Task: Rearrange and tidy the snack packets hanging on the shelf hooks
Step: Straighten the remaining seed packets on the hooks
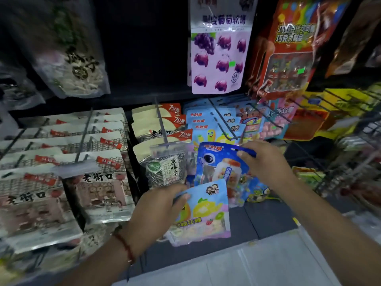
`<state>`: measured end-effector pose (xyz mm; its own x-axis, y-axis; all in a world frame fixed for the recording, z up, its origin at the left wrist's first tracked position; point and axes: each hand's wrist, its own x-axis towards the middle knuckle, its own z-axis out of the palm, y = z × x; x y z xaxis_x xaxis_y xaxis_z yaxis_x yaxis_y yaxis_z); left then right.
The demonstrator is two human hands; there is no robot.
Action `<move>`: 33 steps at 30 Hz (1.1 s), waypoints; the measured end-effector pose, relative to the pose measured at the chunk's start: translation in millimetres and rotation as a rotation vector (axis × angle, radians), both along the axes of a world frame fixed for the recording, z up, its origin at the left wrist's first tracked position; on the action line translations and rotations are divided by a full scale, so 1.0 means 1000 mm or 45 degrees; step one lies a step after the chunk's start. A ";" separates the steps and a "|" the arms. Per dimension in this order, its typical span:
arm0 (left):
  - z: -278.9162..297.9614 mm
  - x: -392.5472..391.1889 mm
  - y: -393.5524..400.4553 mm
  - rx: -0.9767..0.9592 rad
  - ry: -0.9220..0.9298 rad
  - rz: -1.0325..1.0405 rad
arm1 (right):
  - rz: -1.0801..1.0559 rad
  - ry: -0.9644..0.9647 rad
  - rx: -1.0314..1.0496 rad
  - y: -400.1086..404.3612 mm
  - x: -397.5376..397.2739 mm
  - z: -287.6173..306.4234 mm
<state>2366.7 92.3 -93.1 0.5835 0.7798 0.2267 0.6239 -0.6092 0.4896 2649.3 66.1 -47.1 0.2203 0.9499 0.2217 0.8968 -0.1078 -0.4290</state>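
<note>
Midway, I'd judge: left hand (158, 211) pinches a light blue packet (206, 215), right hand (261, 162) grips a dark blue packet (218, 168); neither hangs on a hook yet

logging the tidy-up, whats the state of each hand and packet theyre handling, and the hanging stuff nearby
left hand: grips the light blue fruit packet, off its hook
right hand: pinches top of dark blue packet
purple grape packet: hanging above
seed packet: hanging on hook
</note>
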 end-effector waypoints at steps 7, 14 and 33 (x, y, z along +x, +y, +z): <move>0.015 0.010 0.013 0.001 0.003 -0.122 | -0.118 -0.085 0.088 -0.068 -0.011 0.026; 0.018 0.039 0.037 0.079 0.142 -0.088 | -0.177 -0.258 0.259 -0.138 0.026 0.072; 0.035 0.164 0.072 -0.252 -0.462 0.263 | 0.077 0.032 0.141 -0.130 0.077 0.037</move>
